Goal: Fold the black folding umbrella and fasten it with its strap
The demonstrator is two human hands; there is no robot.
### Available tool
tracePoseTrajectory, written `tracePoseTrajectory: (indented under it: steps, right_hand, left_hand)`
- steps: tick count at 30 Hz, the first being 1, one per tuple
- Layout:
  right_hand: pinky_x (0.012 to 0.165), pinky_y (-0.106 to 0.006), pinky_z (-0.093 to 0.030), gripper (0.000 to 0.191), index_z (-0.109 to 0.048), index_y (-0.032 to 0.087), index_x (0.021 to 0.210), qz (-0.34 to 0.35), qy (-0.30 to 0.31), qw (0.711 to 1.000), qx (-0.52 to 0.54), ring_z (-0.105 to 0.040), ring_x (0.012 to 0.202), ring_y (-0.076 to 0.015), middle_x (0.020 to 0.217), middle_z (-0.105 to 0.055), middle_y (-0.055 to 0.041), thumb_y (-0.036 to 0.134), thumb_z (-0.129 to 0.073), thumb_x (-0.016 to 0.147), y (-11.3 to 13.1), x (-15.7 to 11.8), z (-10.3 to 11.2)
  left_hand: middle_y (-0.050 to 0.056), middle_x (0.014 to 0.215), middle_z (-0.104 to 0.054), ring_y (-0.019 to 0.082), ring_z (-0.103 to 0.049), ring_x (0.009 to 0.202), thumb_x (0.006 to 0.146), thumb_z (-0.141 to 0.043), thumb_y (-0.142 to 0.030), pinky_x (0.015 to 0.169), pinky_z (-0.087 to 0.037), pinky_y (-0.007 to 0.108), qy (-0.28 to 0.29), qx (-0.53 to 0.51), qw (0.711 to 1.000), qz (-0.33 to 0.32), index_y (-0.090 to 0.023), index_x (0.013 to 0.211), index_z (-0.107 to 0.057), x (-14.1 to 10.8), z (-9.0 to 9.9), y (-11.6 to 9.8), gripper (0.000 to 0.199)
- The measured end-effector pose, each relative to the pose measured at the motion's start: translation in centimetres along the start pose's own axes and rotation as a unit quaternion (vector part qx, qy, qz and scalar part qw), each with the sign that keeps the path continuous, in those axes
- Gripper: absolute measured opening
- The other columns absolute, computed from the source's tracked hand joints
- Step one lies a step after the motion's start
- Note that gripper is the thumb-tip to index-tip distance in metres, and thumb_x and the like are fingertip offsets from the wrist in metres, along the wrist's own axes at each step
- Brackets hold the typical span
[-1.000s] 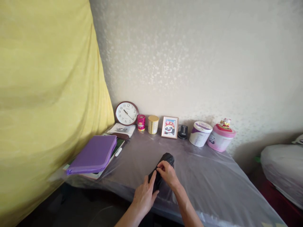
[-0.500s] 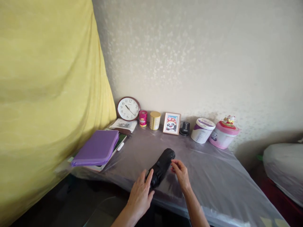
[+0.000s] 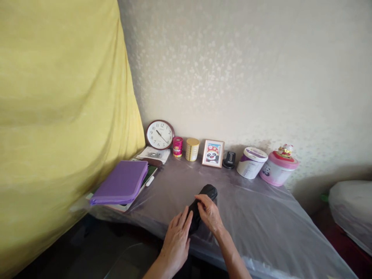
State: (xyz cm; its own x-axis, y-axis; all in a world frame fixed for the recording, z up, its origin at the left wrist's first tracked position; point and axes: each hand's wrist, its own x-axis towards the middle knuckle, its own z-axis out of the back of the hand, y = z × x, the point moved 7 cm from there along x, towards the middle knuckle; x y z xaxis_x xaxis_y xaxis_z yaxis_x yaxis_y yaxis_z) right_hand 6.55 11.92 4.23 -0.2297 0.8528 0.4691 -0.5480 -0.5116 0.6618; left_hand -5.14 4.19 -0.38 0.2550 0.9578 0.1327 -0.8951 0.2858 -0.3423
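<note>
A black folded umbrella point(image 3: 209, 190) lies slantwise on the covered table, its far end pointing away to the right. Against its near end rests my left hand point(image 3: 176, 234), fingers stretched out and lying along the side, thumb lower down. My right hand point(image 3: 208, 214) reaches over the middle of the umbrella from the right. Its thumb and fingertips are pinched together at the black fabric. Whether a strap is between those fingertips is hidden. Both hands cover much of the umbrella's near half.
A purple zip folder point(image 3: 120, 182) lies on papers at the left. Along the wall stand a clock point(image 3: 160, 134), a pink tin point(image 3: 177, 147), a yellow can point(image 3: 192, 150), a panda picture frame point(image 3: 213, 154), a black gadget point(image 3: 229, 160), a white tub point(image 3: 251, 163) and a pink tub point(image 3: 277, 170).
My right hand has moved left from beside the umbrella onto its middle. My left hand's fingers have come closer together along the near end. The view has shifted slightly.
</note>
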Motion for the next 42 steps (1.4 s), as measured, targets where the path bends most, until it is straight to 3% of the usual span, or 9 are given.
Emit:
tracePoseTrajectory:
  steps: [10, 23, 29, 34, 42]
  right_hand:
    - [0.083, -0.029, -0.049, 0.036, -0.063, 0.021, 0.102, 0.001, 0.045, 0.998, -0.048, -0.060, 0.093, -0.0163, 0.097, -0.064, -0.0052, 0.009, -0.041, 0.076, -0.1, 0.4, -0.8]
    - [0.087, -0.028, -0.047, 0.036, -0.065, 0.019, 0.100, 0.002, 0.074, 0.993, -0.087, -0.059, 0.095, -0.0162, 0.102, -0.062, -0.0066, 0.009, -0.041, 0.075, -0.1, 0.6, -1.0]
    - [0.080, -0.027, -0.048, 0.027, -0.064, 0.021, 0.087, 0.005, 0.054, 0.998, -0.045, -0.059, 0.086, -0.0146, 0.096, -0.060, -0.0046, 0.010, -0.042, 0.076, -0.1, 0.3, -0.7]
    - [0.076, -0.027, -0.047, 0.019, -0.061, 0.021, 0.083, 0.008, 0.028, 0.999, 0.021, -0.058, 0.082, -0.0146, 0.091, -0.060, -0.0042, 0.016, -0.043, 0.079, -0.1, 0.1, -0.2]
    - [0.071, -0.027, -0.047, 0.016, -0.060, 0.019, 0.081, -0.125, 0.000, 0.980, 0.154, -0.058, 0.075, -0.0165, 0.081, -0.062, -0.0030, 0.031, -0.050, 0.079, -3.7, -4.0, 3.3]
  left_hand:
    - [0.003, 0.147, -0.025, 0.020, -0.031, 0.130, 0.070, -0.037, -0.003, 0.104, -0.032, 0.041, -0.035, -0.004, 0.999, -0.026, -0.025, 0.141, -0.008, 0.0, -1.3, 0.5, 0.081]
    - [0.005, 0.146, -0.027, 0.020, -0.035, 0.128, 0.071, -0.036, 0.000, 0.104, -0.033, 0.039, -0.024, -0.003, 1.000, -0.015, -0.026, 0.141, -0.009, 0.2, -1.6, 0.4, 0.080]
    - [0.004, 0.147, -0.024, 0.020, -0.033, 0.129, 0.072, -0.034, 0.000, 0.104, -0.033, 0.040, -0.022, -0.011, 1.000, -0.009, -0.027, 0.142, -0.007, 0.1, -1.5, 0.4, 0.079]
    - [0.007, 0.148, -0.023, 0.018, -0.030, 0.131, 0.072, -0.028, 0.003, 0.105, -0.032, 0.036, 0.008, -0.005, 1.000, -0.004, -0.021, 0.141, -0.013, 0.2, -1.6, 0.4, 0.076]
    - [0.006, 0.149, -0.020, 0.019, -0.031, 0.131, 0.073, -0.027, 0.003, 0.104, -0.032, 0.035, 0.012, -0.004, 1.000, -0.002, -0.022, 0.142, -0.010, 0.1, -1.7, 0.5, 0.075]
